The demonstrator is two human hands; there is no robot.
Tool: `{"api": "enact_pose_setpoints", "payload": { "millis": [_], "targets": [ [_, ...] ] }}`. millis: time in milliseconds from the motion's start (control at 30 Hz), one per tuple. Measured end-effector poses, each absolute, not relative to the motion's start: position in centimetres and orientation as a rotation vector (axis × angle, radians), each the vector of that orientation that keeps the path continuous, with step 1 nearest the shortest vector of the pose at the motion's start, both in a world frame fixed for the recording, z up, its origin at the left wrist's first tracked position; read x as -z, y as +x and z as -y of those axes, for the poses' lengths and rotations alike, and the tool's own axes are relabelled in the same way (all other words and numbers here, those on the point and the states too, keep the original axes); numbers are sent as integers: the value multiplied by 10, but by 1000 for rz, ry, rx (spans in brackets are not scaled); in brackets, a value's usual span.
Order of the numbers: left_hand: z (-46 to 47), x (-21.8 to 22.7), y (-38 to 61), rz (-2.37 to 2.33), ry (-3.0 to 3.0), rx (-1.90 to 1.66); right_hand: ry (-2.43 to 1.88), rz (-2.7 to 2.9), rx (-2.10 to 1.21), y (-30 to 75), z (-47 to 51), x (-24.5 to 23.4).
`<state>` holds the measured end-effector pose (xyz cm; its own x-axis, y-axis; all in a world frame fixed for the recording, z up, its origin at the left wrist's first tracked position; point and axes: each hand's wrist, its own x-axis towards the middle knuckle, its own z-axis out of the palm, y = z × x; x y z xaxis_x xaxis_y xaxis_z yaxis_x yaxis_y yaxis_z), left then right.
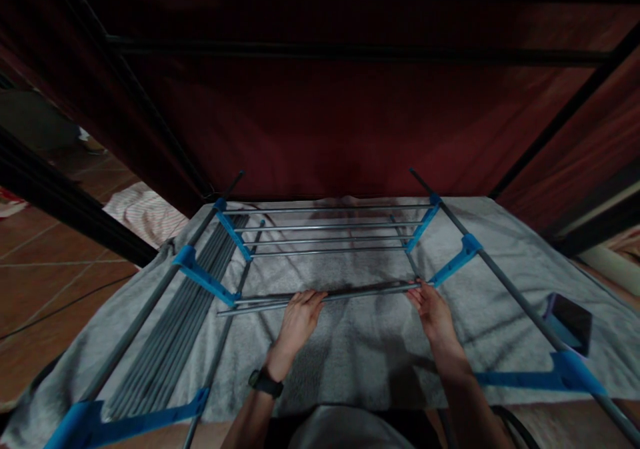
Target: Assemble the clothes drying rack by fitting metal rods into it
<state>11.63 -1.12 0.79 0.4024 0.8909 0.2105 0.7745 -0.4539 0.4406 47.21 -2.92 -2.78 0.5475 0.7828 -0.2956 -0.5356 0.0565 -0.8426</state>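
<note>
A drying rack frame of grey metal rods and blue plastic brackets [205,277] lies flat on a grey towel [360,349]. My left hand [299,320] wraps its fingers over a loose grey rod [350,293] near its middle. My right hand [434,309] pinches the same rod's right end beside a blue bracket [447,269]. The rod's left end rests at the left bracket. Several rods [330,230] sit fixed between two brackets farther away. A black watch [266,382] is on my left wrist.
A bundle of spare grey rods [170,342] lies along the left side of the frame. A dark phone [570,322] rests on the towel at right. Dark red fabric with black poles [350,52] stands behind. Tiled floor [45,269] lies left.
</note>
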Motion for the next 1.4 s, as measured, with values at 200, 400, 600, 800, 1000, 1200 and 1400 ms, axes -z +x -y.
{"api": "enact_pose_setpoints", "payload": {
  "millis": [200,400,600,800,1000,1200,1400],
  "targets": [
    [10,-15,116,-1457,2382,-662,-1116,285,-1021,473,25,11],
    [8,-26,119,-1429,2395,-747,-1089,295,-997,470,26,-4],
    [8,-34,120,-1413,2400,-868,-1055,362,-986,470,27,-37],
    [5,-47,126,-1378,2446,-1024,-974,418,-924,470,24,-71],
    [2,-60,129,-1363,2465,-1076,-954,447,-870,468,21,-91],
    [0,-69,131,-1370,2475,-1109,-916,471,-855,468,17,-103],
    [-6,-80,130,-1381,2563,-1129,-909,461,-867,469,16,-100]
  ]
}}
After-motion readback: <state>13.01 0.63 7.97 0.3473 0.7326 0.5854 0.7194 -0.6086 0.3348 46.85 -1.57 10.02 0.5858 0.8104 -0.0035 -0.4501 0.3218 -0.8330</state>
